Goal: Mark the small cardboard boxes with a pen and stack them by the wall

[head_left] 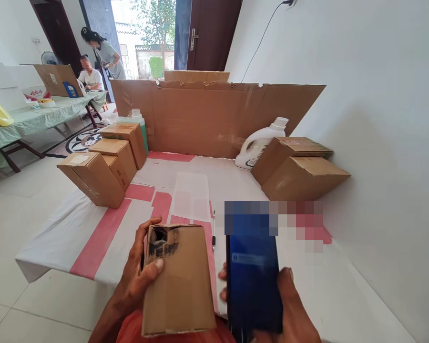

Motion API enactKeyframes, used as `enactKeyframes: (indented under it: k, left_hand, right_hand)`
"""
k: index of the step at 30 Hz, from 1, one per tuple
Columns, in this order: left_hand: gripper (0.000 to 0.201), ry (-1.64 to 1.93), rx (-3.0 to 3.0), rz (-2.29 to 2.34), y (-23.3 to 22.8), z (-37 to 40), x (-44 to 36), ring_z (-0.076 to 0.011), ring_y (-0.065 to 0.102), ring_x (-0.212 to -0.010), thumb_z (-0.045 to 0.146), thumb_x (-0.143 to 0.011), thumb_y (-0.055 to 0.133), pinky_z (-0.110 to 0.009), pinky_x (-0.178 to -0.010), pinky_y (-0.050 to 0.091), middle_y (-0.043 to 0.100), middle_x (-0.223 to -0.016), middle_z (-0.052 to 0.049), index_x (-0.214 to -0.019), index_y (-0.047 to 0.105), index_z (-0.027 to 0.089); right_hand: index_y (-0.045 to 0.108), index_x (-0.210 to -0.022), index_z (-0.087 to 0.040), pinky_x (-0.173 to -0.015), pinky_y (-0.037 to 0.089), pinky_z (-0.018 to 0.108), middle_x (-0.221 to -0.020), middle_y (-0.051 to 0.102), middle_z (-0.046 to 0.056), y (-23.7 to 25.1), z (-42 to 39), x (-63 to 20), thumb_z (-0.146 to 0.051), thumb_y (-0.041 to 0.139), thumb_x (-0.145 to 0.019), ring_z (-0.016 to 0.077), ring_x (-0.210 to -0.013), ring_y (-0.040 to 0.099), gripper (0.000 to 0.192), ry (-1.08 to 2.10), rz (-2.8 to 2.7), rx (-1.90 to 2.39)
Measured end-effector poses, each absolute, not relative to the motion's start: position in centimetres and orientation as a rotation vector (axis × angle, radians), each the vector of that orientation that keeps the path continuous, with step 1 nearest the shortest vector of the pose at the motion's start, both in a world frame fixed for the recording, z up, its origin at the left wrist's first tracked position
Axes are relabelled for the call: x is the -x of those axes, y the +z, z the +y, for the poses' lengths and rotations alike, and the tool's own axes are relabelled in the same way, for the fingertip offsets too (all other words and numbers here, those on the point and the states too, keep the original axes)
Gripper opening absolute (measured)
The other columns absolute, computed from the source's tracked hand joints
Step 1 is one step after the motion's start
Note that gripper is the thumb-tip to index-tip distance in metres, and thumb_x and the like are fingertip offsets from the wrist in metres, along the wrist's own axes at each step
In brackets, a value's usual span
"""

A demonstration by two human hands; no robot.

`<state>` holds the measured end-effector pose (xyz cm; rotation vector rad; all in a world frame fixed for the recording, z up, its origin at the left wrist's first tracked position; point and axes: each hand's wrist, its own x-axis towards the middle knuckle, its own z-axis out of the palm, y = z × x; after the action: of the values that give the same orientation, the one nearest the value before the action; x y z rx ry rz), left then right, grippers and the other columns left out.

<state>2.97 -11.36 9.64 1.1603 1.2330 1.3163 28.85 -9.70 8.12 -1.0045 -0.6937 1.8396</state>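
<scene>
Gripping a small cardboard box [178, 281] from its left side, my left hand [137, 274] has the thumb pressed across the top face and the fingers wrapped behind, mostly hidden by the box. A dark torn or scorched patch marks the box's upper left corner; I can't tell which. My right hand [293, 314] is closed around a dark smartphone [253, 281], thumb along its right edge, fingertips showing at the left edge. The phone's top and the table beside it are pixelated, and its lower end runs out of view.

Between box and phone a pen [213, 232] lies on the white-and-red table cover [93, 238]. Farther out, three stacked-looking cardboard boxes [103, 164] sit at left, two more boxes [300, 169] at right against the wall, with a white detergent jug [259, 143] half hidden behind them. A green bottle [140, 126] peeks out behind the left boxes. A cardboard sheet [214, 116] stands across the back. Two people [96, 66] are at a distant table.
</scene>
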Motion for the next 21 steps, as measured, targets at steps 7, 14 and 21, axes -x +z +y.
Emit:
enactKeyframes:
  k: [7, 14, 21]
  left_hand:
    - [0.074, 1.438, -1.012, 1.290, 9.6, -10.4, -2.3, -0.0367, 0.062, -0.124, 0.055, -0.081, 0.067, -0.041, -0.096, 0.052, 0.064, -0.138, -0.010, -0.147, 0.047, 0.026]
    - [0.081, 1.478, -0.912, 1.315, 8.8, -9.4, -1.8, -0.0380, 0.060, -0.127, 0.054, -0.081, 0.068, -0.043, -0.099, 0.054, 0.066, -0.136, -0.010, -0.152, 0.045, 0.023]
    - [0.072, 1.532, -0.833, 1.217, 6.8, -8.5, -1.8, -0.0346, 0.063, -0.128, 0.073, -0.089, 0.059, -0.045, -0.104, 0.055, 0.069, -0.135, -0.009, -0.143, 0.058, 0.026]
  right_hand:
    - [0.074, -0.087, -0.018, -0.075, 0.056, 0.036, -0.081, 0.073, 0.005, -0.6, -1.8, -32.7, -0.081, 0.064, -0.076, 0.0255, -0.083, 0.066, 0.064, 1.004, -0.974, 1.560]
    - [0.051, -0.066, -0.025, -0.058, 0.033, 0.033, -0.055, 0.042, -0.005, -4.6, -0.1, -34.3, -0.070, 0.052, -0.082, 0.0180, -0.058, 0.039, 0.048, 0.803, -1.137, 1.852]
    - [0.072, -0.096, -0.014, -0.086, 0.047, 0.050, -0.095, 0.069, 0.023, -4.8, 0.3, -34.7, -0.064, 0.044, -0.077, 0.0385, -0.090, 0.062, 0.061, 0.583, -1.362, 2.038]
